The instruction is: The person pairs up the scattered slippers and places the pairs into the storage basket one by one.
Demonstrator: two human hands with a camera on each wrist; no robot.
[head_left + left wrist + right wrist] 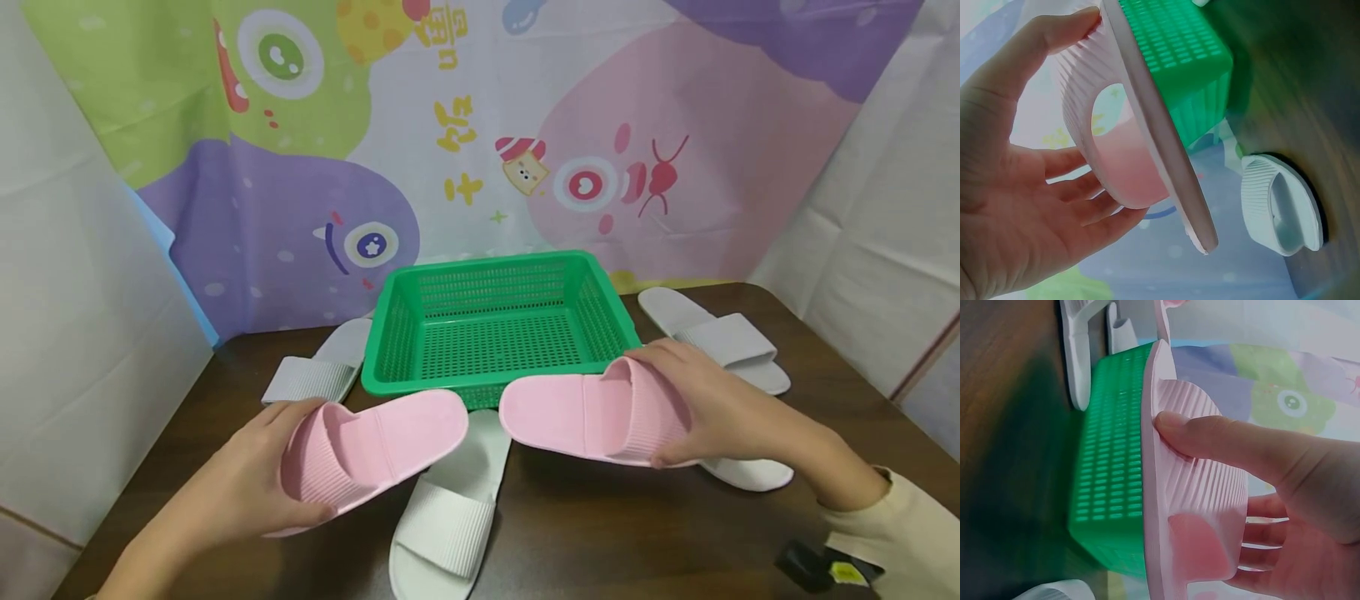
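Note:
My left hand (225, 492) grips a pink slipper (408, 433) around its ribbed strap, with the toe end toward the palm and the heel toward the middle. In the left wrist view the thumb presses the sole's edge and the other fingers curl along the strap. A matching pink slipper (551, 417) is held by my right hand (716, 412), its thumb on the strap's lower edge in the right wrist view. Both slippers are raised above the table, heels facing each other, in front of an empty green basket (495, 346).
White slippers lie on the dark wooden table (592, 542): one in front (450, 525), one left of the basket (311, 379), one at the back right (723, 333). Another white slipper (753, 475) is partly hidden under my right forearm. A cartoon-printed cloth (480, 108) hangs behind.

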